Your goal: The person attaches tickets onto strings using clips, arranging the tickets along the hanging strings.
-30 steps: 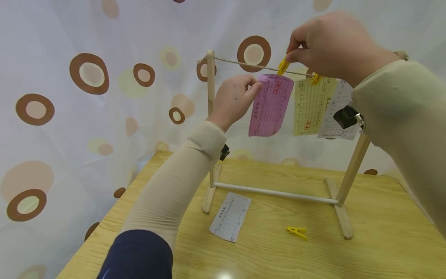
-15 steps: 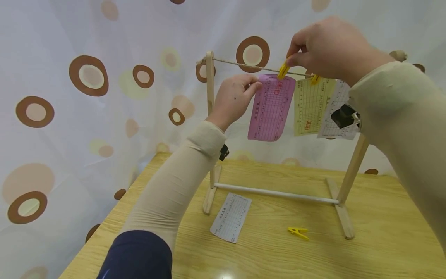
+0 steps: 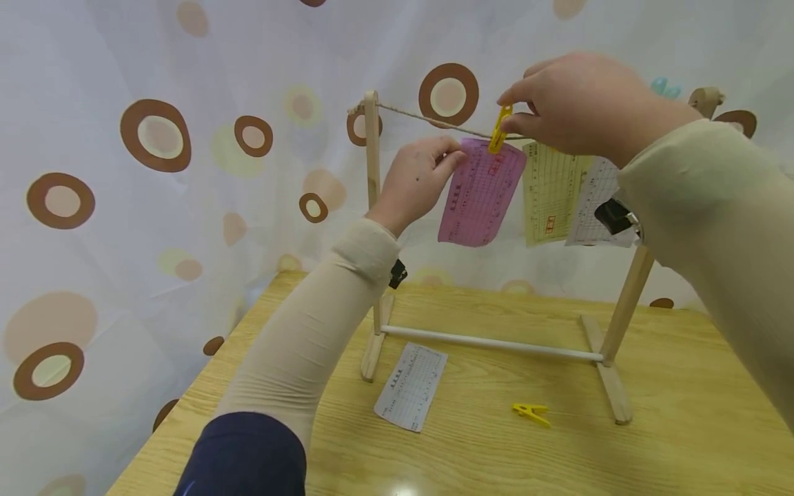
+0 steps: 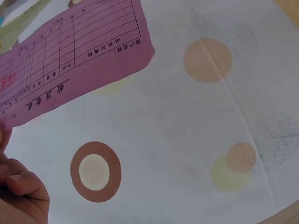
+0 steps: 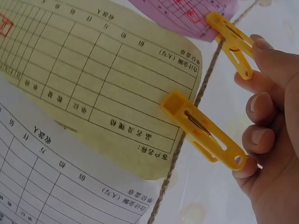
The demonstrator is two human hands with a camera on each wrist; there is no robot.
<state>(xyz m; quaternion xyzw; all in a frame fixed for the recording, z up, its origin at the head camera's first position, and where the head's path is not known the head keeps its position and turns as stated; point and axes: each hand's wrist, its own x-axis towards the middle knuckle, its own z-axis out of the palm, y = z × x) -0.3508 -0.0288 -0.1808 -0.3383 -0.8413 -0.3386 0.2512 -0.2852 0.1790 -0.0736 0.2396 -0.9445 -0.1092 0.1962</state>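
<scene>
Between thumb and forefinger, my left hand [image 3: 418, 179] pinches the upper left corner of a pink printed receipt [image 3: 480, 200]. My right hand [image 3: 577, 103] pinches the handle end of a yellow clothespin [image 3: 499, 131], whose tip overlaps the receipt's top edge at the rope [image 3: 422, 120]. In the right wrist view this clothespin [image 5: 233, 44] sits across the rope at the pink paper. Below it there, a second yellow clothespin [image 5: 201, 128] clips a yellow receipt [image 5: 117, 88] to the rope. A white receipt [image 5: 60, 163] hangs beyond that one.
The rope runs between two wooden posts [image 3: 373, 151] of a stand joined low down by a white rod [image 3: 490, 342]. On the wooden table [image 3: 471, 455] lie another white receipt [image 3: 411, 387] and a loose yellow clothespin [image 3: 531, 414]. A dotted curtain [image 3: 205, 62] hangs behind.
My right hand has come down slightly with the clothespin, which now stands more upright over the pink receipt's top edge. The rope sags lower there. My left hand has barely moved.
</scene>
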